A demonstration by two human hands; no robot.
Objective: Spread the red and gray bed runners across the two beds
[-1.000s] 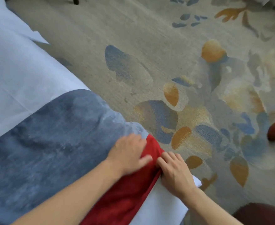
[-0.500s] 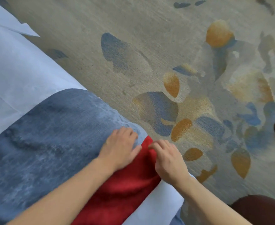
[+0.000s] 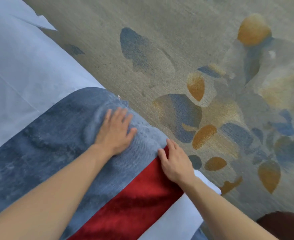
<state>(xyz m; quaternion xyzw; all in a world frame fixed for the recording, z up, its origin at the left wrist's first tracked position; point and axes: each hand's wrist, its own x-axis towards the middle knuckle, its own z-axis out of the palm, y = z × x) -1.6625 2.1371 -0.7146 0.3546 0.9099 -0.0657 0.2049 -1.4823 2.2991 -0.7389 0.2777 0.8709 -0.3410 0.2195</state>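
Note:
A bed runner lies across the white bed (image 3: 21,66), with a wide gray band (image 3: 47,144) and a red band (image 3: 139,201) along its near side. My left hand (image 3: 115,130) rests flat on the gray band near the bed's edge, fingers spread. At the edge where the red band meets the gray, my right hand (image 3: 175,161) lies on the red band, fingers extended over the drop. Neither hand grips the cloth. The runner's end hangs over the bed's side and is hidden.
A beige carpet (image 3: 160,40) with blue and orange leaf shapes fills the right side. A dark reddish-brown rounded object (image 3: 285,224) sits at the bottom right corner. A white sheet corner (image 3: 44,23) juts out at top left.
My left hand has slid from the red band's tip up onto the gray band, away from me. My right hand stays at the red band's edge. The view shifted closer.

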